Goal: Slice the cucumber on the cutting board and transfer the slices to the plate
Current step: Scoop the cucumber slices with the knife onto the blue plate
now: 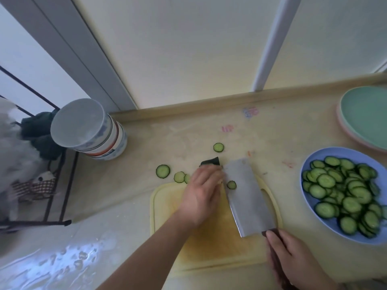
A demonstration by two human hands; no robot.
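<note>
Left hand [201,195] lies palm down at the board's 12 o'clock edge, fingers bent over a dark cucumber stub [211,161]; only the stub's far end shows past the fingertips, so how firmly it is held cannot be told. Right hand [293,260] grips the dark handle of a cleaver [243,197], fingers wrapped round it. Blade lies tilted across the board [167,206], tip toward 11 o'clock, flat side just beside the left fingers. One slice [231,185] sits against the blade face.

Off the board on the worktop [125,206]: loose slices at 10 o'clock from the left hand [163,171], [179,177], another at 12 o'clock [218,147].

At 3 o'clock, a blue plate [310,164] heaped with slices. Beyond it, at 2 o'clock, stacked green and pink plates [364,114]. At 10 o'clock, far, stacked bowls [90,128] upside down beside a black wire rack [52,206].
</note>
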